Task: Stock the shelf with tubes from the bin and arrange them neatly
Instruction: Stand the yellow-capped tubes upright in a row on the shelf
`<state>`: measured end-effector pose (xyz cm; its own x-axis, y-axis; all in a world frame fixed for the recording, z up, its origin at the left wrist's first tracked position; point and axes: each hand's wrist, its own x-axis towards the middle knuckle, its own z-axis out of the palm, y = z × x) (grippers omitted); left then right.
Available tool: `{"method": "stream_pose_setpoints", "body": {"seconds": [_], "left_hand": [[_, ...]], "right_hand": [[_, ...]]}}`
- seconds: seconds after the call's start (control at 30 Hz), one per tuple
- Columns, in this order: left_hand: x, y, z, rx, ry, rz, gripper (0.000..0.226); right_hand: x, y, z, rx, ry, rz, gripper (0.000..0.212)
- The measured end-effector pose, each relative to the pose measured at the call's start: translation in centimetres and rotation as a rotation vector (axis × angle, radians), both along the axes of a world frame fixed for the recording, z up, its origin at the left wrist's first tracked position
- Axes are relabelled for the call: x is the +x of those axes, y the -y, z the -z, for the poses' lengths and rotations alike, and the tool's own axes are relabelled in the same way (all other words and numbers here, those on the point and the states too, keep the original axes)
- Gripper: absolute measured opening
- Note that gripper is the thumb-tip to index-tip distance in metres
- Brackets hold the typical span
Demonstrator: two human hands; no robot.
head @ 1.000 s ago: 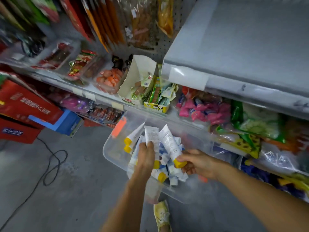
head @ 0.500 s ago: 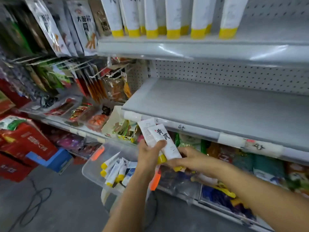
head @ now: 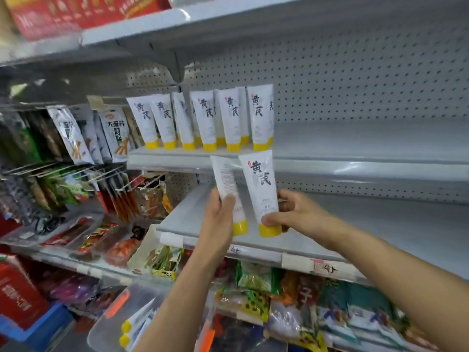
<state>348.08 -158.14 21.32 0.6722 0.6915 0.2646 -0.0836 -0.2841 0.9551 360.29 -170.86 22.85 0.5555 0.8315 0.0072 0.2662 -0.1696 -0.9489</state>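
Observation:
My left hand point(head: 220, 219) grips a white tube with a yellow cap point(head: 228, 184), its printed back facing me. My right hand point(head: 297, 214) pinches a second white tube point(head: 261, 184) near its yellow cap, label forward. Both tubes are upright, caps down, held in front of the grey middle shelf point(head: 355, 224) and just below the upper shelf point(head: 342, 148). On that upper shelf's left part stands a row of several matching tubes point(head: 205, 120). The clear plastic bin point(head: 121, 323) with more tubes sits low, under my left forearm.
Hanging snack packets point(head: 76, 138) fill pegs at left, trays of snacks point(head: 83, 237) below them. Bagged goods point(head: 291, 301) crowd the bottom shelf. Red cartons point(head: 17, 293) stand at lower left. The upper shelf is bare right of the tube row.
Both hands have lifted a tube each out of the bin and risen to the middle shelf's height. My view has tilted up from the bin to the shelves.

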Motion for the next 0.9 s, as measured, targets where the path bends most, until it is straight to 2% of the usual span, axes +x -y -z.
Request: {"method": "stream_pose_setpoints", "body": {"seconds": [0.13,0.23,0.33,0.4,0.6,0.73,0.9], "left_hand": [[1.5,0.0,-2.6,0.159,0.03,-0.001,0.035],[2.8,-0.1,-4.0,0.211,0.035,-0.031,0.048],[4.0,-0.4,-4.9,0.227,0.053,-0.051,0.039],[4.7,-0.7,-5.2,0.221,0.077,-0.043,0.034],[5.9,-2.1,-5.8,0.191,0.081,-0.014,0.041],[6.4,-3.2,-6.1,0.211,0.083,-0.012,0.038],[6.7,-4.0,-6.2,0.205,0.077,-0.006,0.037]], "right_hand": [[1.6,0.9,-4.7,0.125,0.166,0.147,0.036],[3.3,0.7,-7.8,0.202,0.267,0.255,0.039],[6.0,-0.5,-9.5,0.24,0.308,0.362,0.043],[7.9,-1.7,-10.0,0.198,0.355,0.437,0.047],[11.8,-5.5,-9.7,0.016,0.453,0.522,0.052],[13.1,-7.2,-9.3,-0.004,0.469,0.552,0.057],[14.0,-8.0,-9.3,-0.029,0.473,0.558,0.052]]}}
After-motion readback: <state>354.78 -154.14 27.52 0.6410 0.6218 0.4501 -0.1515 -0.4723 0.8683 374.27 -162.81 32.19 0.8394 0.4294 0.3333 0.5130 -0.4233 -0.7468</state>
